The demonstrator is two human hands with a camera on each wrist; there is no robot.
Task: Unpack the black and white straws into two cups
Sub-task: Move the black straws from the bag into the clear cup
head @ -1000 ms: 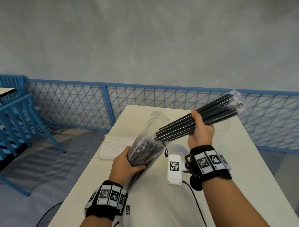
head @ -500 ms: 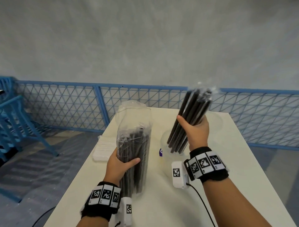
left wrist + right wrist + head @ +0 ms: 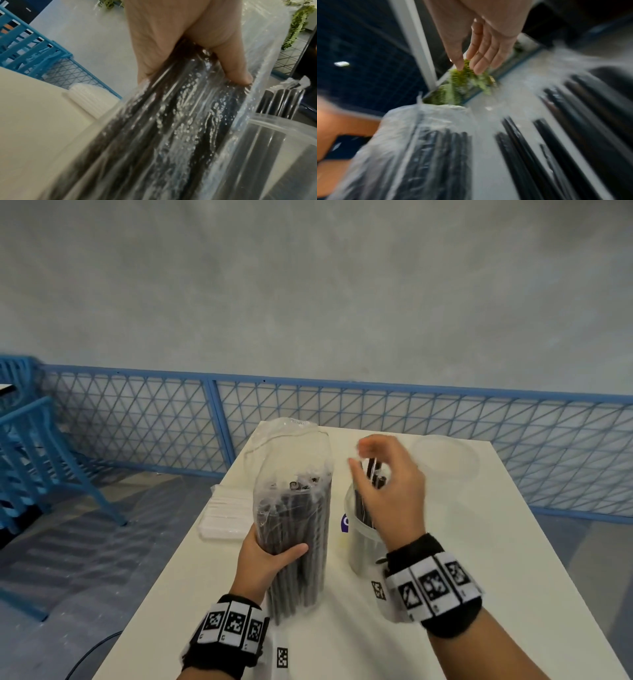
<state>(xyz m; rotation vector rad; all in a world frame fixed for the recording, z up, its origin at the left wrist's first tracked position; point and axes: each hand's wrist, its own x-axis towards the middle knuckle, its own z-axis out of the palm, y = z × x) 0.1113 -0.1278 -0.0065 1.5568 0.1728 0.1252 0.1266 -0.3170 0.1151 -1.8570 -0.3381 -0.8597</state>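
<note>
We hold the clear plastic bag of black straws (image 3: 294, 529) upright on the white table (image 3: 486, 559), our left hand (image 3: 265, 559) wrapped round its lower part, thumb across the front. Just to its right stands a clear cup (image 3: 359, 546) with a bunch of black straws (image 3: 373, 477) upright in it. Our right hand (image 3: 387, 494) hovers above that cup, fingers loosely spread and relaxed, gripping nothing; the wrist view is blurred. A second clear cup (image 3: 445, 457) sits farther right. A pack of white straws (image 3: 227, 515) lies at the table's left edge.
</note>
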